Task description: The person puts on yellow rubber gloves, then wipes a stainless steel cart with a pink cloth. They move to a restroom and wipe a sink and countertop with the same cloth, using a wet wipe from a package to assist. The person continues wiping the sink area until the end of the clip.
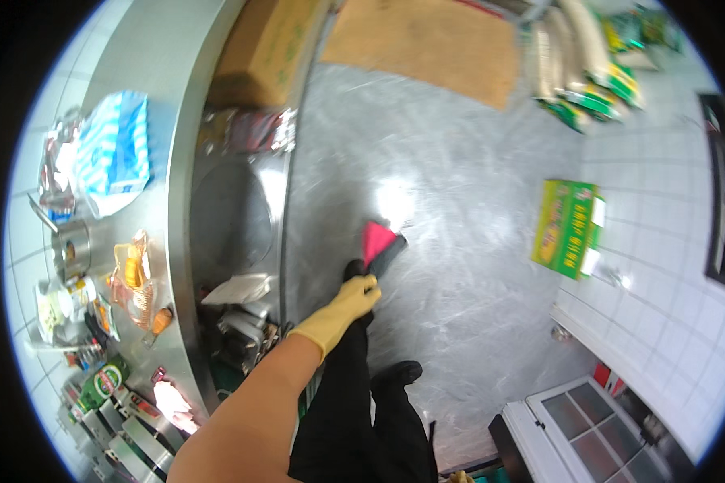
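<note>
My left hand [357, 296], in a yellow rubber glove, reaches down in front of my legs. Its fingers are closed on the end of a pink and dark grey cloth [378, 238], which spreads out beyond them over the grey floor [447, 290]. My black shoe [354, 267] is partly hidden behind the glove and the cloth. A small yellow patch at the bottom edge may be the glove of my right hand [461, 477]; too little shows to tell what it does.
A steel counter [181, 181] runs along the left, with a blue striped bag [118, 145] and several kitchen items. A cardboard sheet [422, 48] lies ahead. Filled sacks [579, 60], a green carton [570, 229] and a white glass-paned cabinet [592, 422] stand at right.
</note>
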Demonstrator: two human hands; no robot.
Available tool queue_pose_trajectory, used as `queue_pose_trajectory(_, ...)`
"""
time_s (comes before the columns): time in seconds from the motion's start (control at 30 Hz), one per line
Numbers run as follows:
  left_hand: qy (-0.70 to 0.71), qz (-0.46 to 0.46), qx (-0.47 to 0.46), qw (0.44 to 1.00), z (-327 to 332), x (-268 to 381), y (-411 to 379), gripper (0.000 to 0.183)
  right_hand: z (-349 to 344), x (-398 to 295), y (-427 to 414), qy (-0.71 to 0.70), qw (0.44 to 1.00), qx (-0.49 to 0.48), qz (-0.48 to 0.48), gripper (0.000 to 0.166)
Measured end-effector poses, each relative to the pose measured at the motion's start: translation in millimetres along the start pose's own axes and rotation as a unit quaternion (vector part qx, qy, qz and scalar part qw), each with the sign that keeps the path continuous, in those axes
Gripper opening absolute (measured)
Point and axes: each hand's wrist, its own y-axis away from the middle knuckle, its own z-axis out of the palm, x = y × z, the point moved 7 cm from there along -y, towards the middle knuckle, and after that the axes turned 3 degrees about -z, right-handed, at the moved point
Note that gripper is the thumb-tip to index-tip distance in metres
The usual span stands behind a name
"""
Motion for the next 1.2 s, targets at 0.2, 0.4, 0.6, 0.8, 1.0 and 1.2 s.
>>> queue_pose_trajectory(0.2, 0.067, 0.041, -0.315, 0.946, 218, 174, 172, 0.040, 31, 63, 5, -0.337, 0.928, 0.157, 0.021, 0.048)
queue_pose_trajectory(0.4, -0.005, 0.104, -0.523, 0.846, 389, 319, 380, 0.033, -50, 94, 37, -0.300, 0.840, 0.430, -0.142, 0.071)
queue_pose_trajectory(0.6, -0.183, 0.163, -0.668, 0.702, 516, 431, 549, 0.032, -177, 90, 139, -0.448, 0.727, 0.452, -0.258, 0.035)
queue_pose_trajectory(0.8, -0.224, 0.255, -0.700, 0.628, 628, 463, 621, 0.030, -192, 209, 193, -0.452, 0.617, 0.622, -0.167, 0.037)
queue_pose_trajectory(1.0, -0.305, 0.383, -0.751, 0.443, 761, 443, 722, 0.038, -182, 332, 248, -0.440, 0.560, 0.702, -0.015, 0.035)
queue_pose_trajectory(1.2, -0.390, 0.365, -0.816, 0.221, 893, 380, 847, 0.038, -127, 434, 284, -0.609, 0.494, 0.606, 0.133, 0.030)
